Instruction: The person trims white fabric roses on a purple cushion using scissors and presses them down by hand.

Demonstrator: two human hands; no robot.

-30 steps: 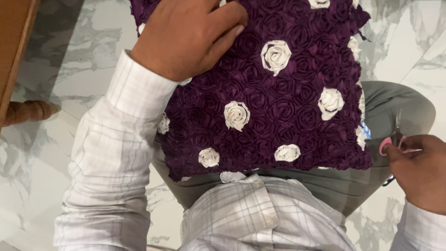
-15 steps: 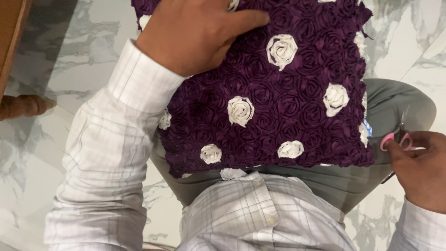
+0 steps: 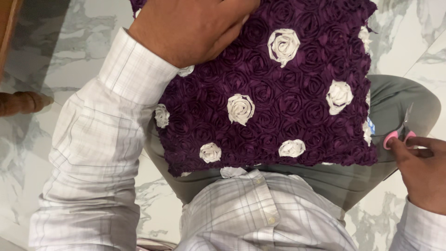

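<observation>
A dark purple cushion cover (image 3: 278,88) made of fabric rosettes, dotted with white rosettes, lies across my lap. My left hand (image 3: 190,28) presses flat on its upper left part, fingers bent onto the fabric. My right hand (image 3: 423,169) is beside my right knee, off the cushion's lower right corner. It holds small scissors (image 3: 400,132) with pink handles, the metal blades pointing up and away. My grey trousers (image 3: 395,100) show under the cushion.
A white and grey marble floor (image 3: 69,51) lies all around. A turned wooden furniture leg (image 3: 23,102) and a brown wooden edge (image 3: 7,28) stand at the far left. My checked white shirt fills the bottom of the view.
My left hand has curled its fingers and shifted slightly up the cushion. The right hand with the scissors has drifted a little right and down. The view has moved slightly.
</observation>
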